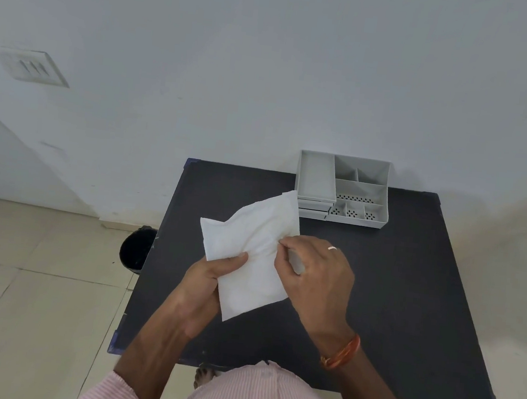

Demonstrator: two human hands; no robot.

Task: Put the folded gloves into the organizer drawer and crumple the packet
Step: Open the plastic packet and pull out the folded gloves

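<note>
Now — left hand grips packet | right hand pinches edge

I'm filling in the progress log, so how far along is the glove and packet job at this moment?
Nothing looks finished. In hand: the left hand holds the white packet above the black table, while the right hand pinches at its right edge, apparently opening it or drawing something out. No gloves are clearly visible. Left to do: gloves into the grey organizer, whose visible compartments look empty, then crumpling the packet, which is only wrinkled so far.
</note>
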